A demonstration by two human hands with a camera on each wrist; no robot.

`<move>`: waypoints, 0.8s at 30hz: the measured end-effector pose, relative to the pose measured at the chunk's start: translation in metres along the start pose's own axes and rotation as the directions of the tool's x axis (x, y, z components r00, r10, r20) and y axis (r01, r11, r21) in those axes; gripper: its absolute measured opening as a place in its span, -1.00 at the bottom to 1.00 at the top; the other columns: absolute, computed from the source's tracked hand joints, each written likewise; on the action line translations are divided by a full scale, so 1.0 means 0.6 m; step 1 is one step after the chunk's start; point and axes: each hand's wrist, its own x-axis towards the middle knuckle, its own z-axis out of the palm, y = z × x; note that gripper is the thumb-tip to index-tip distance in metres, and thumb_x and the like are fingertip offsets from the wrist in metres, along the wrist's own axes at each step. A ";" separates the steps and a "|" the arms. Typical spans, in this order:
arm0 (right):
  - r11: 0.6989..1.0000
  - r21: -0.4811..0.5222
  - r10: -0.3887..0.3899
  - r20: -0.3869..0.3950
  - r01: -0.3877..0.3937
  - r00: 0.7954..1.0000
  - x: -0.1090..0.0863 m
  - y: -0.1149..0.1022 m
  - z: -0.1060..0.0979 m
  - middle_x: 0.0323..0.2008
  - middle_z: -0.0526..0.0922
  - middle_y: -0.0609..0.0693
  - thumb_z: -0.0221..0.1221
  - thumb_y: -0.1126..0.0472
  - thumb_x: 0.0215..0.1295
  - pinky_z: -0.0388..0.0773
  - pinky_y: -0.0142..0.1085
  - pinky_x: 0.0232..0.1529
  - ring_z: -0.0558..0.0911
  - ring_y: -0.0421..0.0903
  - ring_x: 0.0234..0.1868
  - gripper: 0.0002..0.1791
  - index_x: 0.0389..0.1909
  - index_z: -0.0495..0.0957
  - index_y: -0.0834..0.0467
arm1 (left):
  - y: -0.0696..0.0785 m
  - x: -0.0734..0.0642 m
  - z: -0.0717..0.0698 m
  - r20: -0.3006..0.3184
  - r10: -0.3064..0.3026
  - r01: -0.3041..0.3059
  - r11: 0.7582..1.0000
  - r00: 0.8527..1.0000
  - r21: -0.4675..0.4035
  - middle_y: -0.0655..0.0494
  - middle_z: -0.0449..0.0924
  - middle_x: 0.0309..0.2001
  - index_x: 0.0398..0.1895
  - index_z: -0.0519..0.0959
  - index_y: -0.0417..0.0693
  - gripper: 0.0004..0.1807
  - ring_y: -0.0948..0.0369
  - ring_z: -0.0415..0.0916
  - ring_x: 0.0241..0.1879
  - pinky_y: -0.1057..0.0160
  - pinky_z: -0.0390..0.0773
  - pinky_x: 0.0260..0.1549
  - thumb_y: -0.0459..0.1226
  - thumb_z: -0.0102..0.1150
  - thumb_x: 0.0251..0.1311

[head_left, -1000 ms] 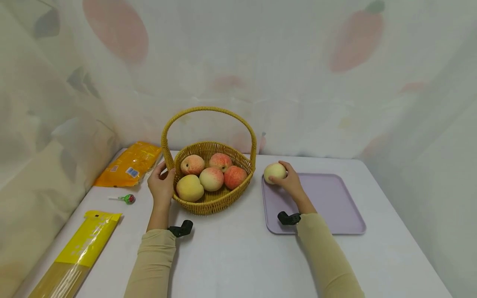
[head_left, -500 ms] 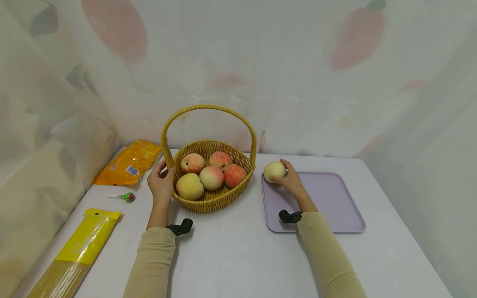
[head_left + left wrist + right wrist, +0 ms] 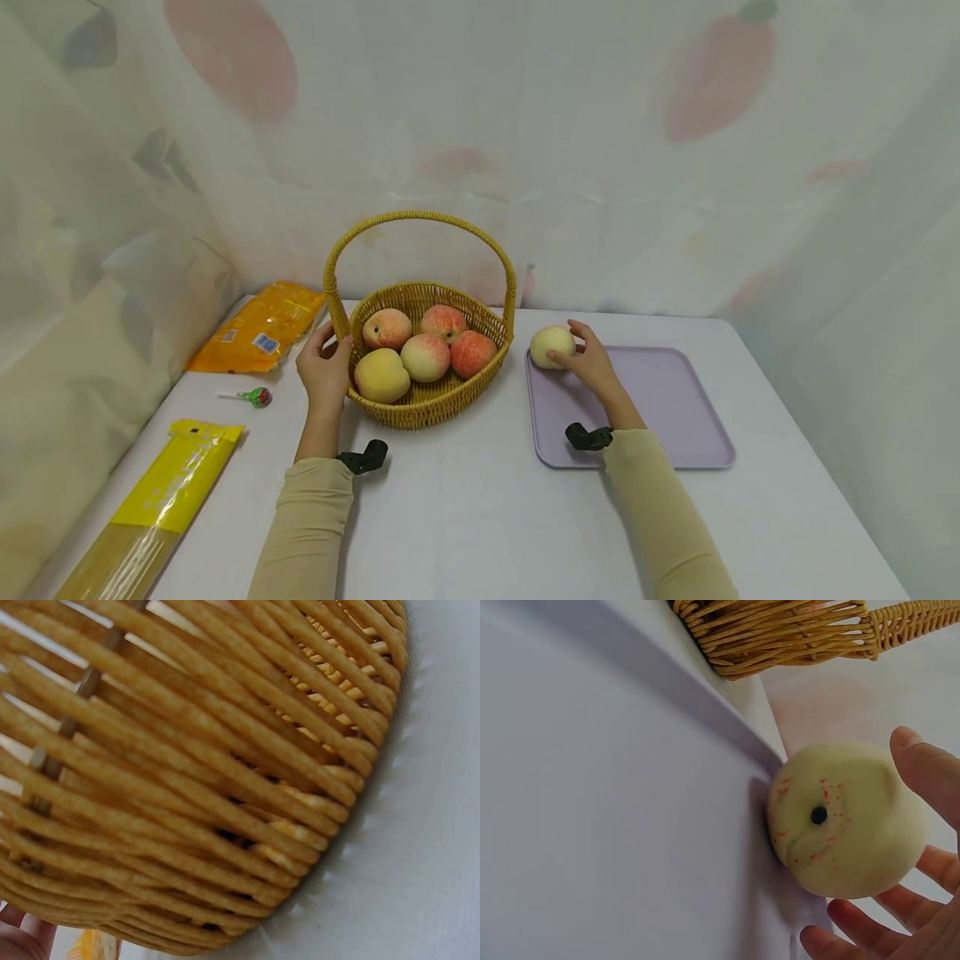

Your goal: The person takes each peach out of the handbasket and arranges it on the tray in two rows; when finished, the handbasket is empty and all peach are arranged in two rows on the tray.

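My left hand grips the left side of a woven wicker basket where its arched handle meets the rim. Several peaches lie inside, among them a yellow one and a red one. A pale cream peach sits in the far left corner of a lilac tray. Around its right side my right hand has its thumb and fingers spread. In the right wrist view, gaps show between the fingers and the peach, which rests on the tray. The left wrist view is mostly basket weave.
At the left lie an orange snack bag, a lollipop with a green wrapper, and a yellow pack of noodles. A printed curtain hangs behind the white table.
My right hand has loosened its fingers from the pale peach and shifted slightly right. The peach stays in the tray corner. My left hand keeps its place on the basket.
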 end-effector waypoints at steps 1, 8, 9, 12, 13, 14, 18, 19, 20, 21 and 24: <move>1.000 0.001 0.003 0.000 -0.003 1.000 -0.001 0.000 -0.002 0.33 0.16 0.19 0.29 0.06 0.10 0.35 0.04 0.08 0.33 0.19 0.18 -0.14 0.37 0.08 0.14 | 0.000 0.000 0.000 -0.001 0.003 -0.003 1.000 1.000 -0.001 0.03 0.50 0.07 0.11 0.52 -0.02 -0.62 0.13 0.50 -0.07 0.34 0.53 -0.14 -0.27 0.15 0.19; 0.999 0.016 -0.035 -0.017 0.036 0.999 -0.008 -0.007 -0.014 0.33 0.15 0.20 0.30 0.06 0.10 0.39 0.03 0.05 0.32 0.20 0.19 -0.15 0.36 0.11 0.15 | 0.002 -0.003 0.001 -0.007 0.032 -0.032 0.999 0.999 -0.027 0.02 0.52 0.04 0.08 0.54 -0.04 -0.64 0.17 0.52 -0.12 0.43 0.53 -0.24 -0.32 0.15 0.18; 0.999 0.023 -0.049 -0.020 0.049 0.999 -0.010 -0.009 -0.016 0.33 0.16 0.21 0.30 0.05 0.10 0.40 0.03 0.04 0.32 0.21 0.20 -0.15 0.36 0.11 0.15 | 0.002 -0.004 0.001 -0.007 0.037 -0.037 0.999 0.999 -0.033 0.02 0.52 0.04 0.08 0.54 -0.04 -0.64 0.18 0.52 -0.13 0.45 0.53 -0.26 -0.33 0.15 0.18; 0.997 0.044 -0.065 -0.022 0.065 0.998 -0.022 -0.032 -0.022 0.34 0.15 0.19 0.29 0.09 0.12 0.38 0.06 0.06 0.28 0.24 0.23 -0.17 0.36 0.11 0.17 | 0.003 -0.004 0.001 -0.005 0.035 -0.036 0.999 0.999 -0.040 0.02 0.52 0.04 0.08 0.54 -0.05 -0.64 0.17 0.52 -0.12 0.46 0.53 -0.28 -0.33 0.14 0.18; 0.996 0.049 -0.071 -0.025 0.072 0.997 -0.024 -0.036 -0.024 0.34 0.15 0.17 0.29 0.08 0.12 0.38 0.06 0.06 0.27 0.23 0.23 -0.17 0.36 0.12 0.17 | 0.003 -0.004 0.001 -0.004 0.032 -0.032 0.999 0.999 -0.038 0.01 0.51 0.05 0.08 0.54 -0.05 -0.64 0.17 0.52 -0.12 0.45 0.53 -0.27 -0.33 0.14 0.18; 0.995 0.052 -0.079 -0.033 0.081 0.996 -0.026 -0.040 -0.025 0.34 0.16 0.15 0.29 0.08 0.11 0.38 0.06 0.06 0.27 0.23 0.24 -0.18 0.35 0.13 0.17 | 0.003 -0.004 0.001 -0.003 0.030 -0.030 0.999 1.000 -0.036 0.01 0.51 0.05 0.09 0.54 -0.04 -0.63 0.17 0.52 -0.11 0.45 0.53 -0.26 -0.32 0.14 0.18; 0.992 0.050 -0.115 -0.072 0.118 0.991 -0.029 -0.045 -0.028 0.34 0.20 0.03 0.30 0.05 0.10 0.40 0.03 0.05 0.29 0.14 0.24 -0.20 0.34 0.17 0.11 | 0.002 -0.004 0.001 -0.003 0.032 -0.032 0.999 0.999 -0.033 0.02 0.51 0.05 0.09 0.54 -0.05 -0.64 0.16 0.51 -0.10 0.43 0.53 -0.25 -0.32 0.14 0.19; 0.989 0.051 -0.133 -0.081 0.137 0.988 -0.032 -0.049 -0.029 0.33 0.21 0.05 0.29 0.07 0.11 0.40 0.03 0.05 0.30 0.15 0.23 -0.21 0.33 0.17 0.13 | 0.001 -0.004 0.001 -0.004 0.034 -0.034 0.999 0.999 -0.034 0.02 0.51 0.05 0.08 0.54 -0.05 -0.64 0.16 0.51 -0.10 0.44 0.53 -0.25 -0.32 0.14 0.19; 0.987 0.054 -0.148 -0.090 0.153 0.985 -0.034 -0.053 -0.029 0.32 0.22 0.06 0.29 0.08 0.11 0.41 0.02 0.04 0.31 0.15 0.23 -0.22 0.33 0.18 0.13 | 0.001 -0.004 0.001 -0.005 0.036 -0.036 0.999 0.999 -0.038 0.02 0.51 0.05 0.08 0.54 -0.05 -0.64 0.15 0.52 -0.10 0.44 0.53 -0.25 -0.33 0.14 0.19; 0.984 0.060 -0.161 -0.100 0.168 0.982 -0.036 -0.058 -0.029 0.31 0.24 0.07 0.29 0.10 0.12 0.41 0.02 0.05 0.32 0.14 0.22 -0.24 0.32 0.20 0.13 | 0.001 -0.004 0.001 -0.005 0.037 -0.037 0.998 0.999 -0.041 0.02 0.51 0.04 0.08 0.54 -0.05 -0.64 0.14 0.52 -0.10 0.44 0.53 -0.25 -0.33 0.14 0.18; 0.972 0.102 -0.199 -0.118 0.212 0.973 -0.043 -0.075 -0.026 0.27 0.30 0.10 0.29 0.15 0.12 0.41 0.00 0.05 0.35 0.13 0.19 -0.30 0.28 0.25 0.15 | -0.001 -0.004 0.001 -0.005 0.041 -0.041 0.998 0.999 -0.049 0.02 0.51 0.04 0.08 0.54 -0.05 -0.64 0.12 0.51 -0.09 0.45 0.52 -0.26 -0.34 0.14 0.18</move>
